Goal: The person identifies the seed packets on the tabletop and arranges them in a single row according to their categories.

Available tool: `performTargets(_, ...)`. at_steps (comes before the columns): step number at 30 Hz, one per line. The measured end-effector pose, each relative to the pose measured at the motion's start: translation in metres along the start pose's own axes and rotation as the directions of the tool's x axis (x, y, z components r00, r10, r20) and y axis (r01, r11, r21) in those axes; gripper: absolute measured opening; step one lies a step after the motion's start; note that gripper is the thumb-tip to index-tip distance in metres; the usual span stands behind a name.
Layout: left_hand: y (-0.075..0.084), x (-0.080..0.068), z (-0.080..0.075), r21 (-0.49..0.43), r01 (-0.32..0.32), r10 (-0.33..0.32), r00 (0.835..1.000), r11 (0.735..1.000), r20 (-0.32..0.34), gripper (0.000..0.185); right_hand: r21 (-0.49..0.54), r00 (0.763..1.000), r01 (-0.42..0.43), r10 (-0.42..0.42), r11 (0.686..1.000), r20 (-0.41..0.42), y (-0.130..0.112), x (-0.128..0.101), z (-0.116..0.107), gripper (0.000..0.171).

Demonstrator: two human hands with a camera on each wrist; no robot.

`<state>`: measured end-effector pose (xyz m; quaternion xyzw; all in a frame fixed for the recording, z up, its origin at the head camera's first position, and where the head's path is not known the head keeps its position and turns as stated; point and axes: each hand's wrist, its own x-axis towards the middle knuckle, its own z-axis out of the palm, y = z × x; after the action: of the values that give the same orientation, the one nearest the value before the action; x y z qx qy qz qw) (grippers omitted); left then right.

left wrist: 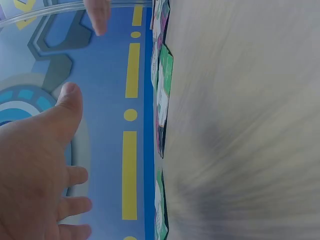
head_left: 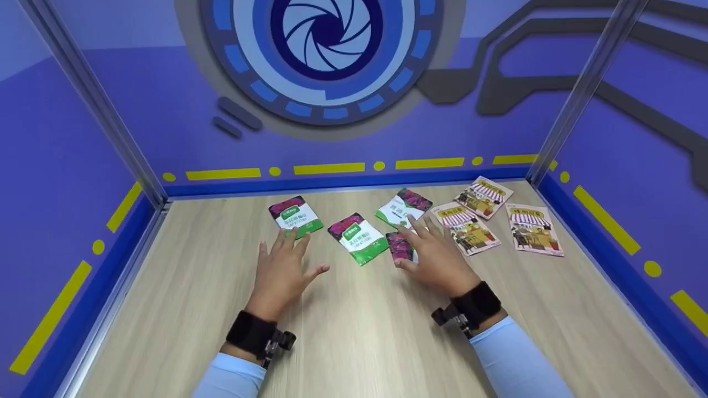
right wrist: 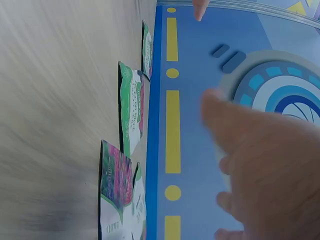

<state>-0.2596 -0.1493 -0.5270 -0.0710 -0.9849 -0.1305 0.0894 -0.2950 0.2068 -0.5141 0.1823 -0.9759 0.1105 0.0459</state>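
Note:
Several flower-seed-style packets, green and white with magenta blooms, lie flat on the table. My left hand, fingers spread, hovers just in front of the leftmost flower packet. A second flower packet lies between the hands. My right hand is over a third flower packet, partly hiding it, with another flower packet just behind. Its fingers are spread too. In the wrist views, the left hand and right hand appear raised off the tabletop, holding nothing.
At the right lie three pink packets with striped awnings: a back one, a front one partly overlapped by it, and a right one. Blue-purple panels wall in the wooden table at the back and sides.

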Motion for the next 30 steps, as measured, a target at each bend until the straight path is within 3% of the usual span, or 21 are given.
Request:
performTargets(6, -0.011, 0.003, 0.0, 0.0, 0.045, -0.045, 0.999, 0.999, 0.025, 0.088, -0.03, 1.0, 0.009, -0.008, 0.999, 0.027, 0.004, -0.001, 0.008, 0.074)
performTargets(10, -0.025, 0.013, -0.004, -0.108, 0.118, -0.116, 0.993, 0.987, 0.021, 0.071, -0.021, 0.999, 0.002, -0.001, 1.0, 0.037, 0.008, 0.0, 0.011, 0.074)
performTargets(13, -0.037, 0.024, -0.005, -0.212, 0.199, -0.191, 0.98, 0.957, 0.057, 0.063, -0.014, 0.999, -0.012, 0.012, 1.0, 0.049, 0.01, 0.001, 0.013, 0.073)
performTargets(19, -0.055, 0.059, -0.001, -0.349, 0.355, -0.312, 0.934, 0.867, 0.175, 0.057, -0.036, 0.995, -0.037, 0.04, 0.999, 0.091, 0.01, 0.002, 0.022, 0.067)
performTargets(25, -0.053, 0.086, 0.01, -0.376, 0.433, -0.378, 0.901, 0.819, 0.213, 0.064, -0.05, 0.991, -0.087, 0.092, 0.995, 0.101, 0.006, 0.003, 0.03, 0.078)
performTargets(30, -0.042, 0.097, 0.018, -0.343, 0.443, -0.403, 0.897, 0.828, 0.185, 0.078, -0.046, 0.984, -0.147, 0.151, 0.988, 0.097, 0.005, 0.002, 0.032, 0.081)
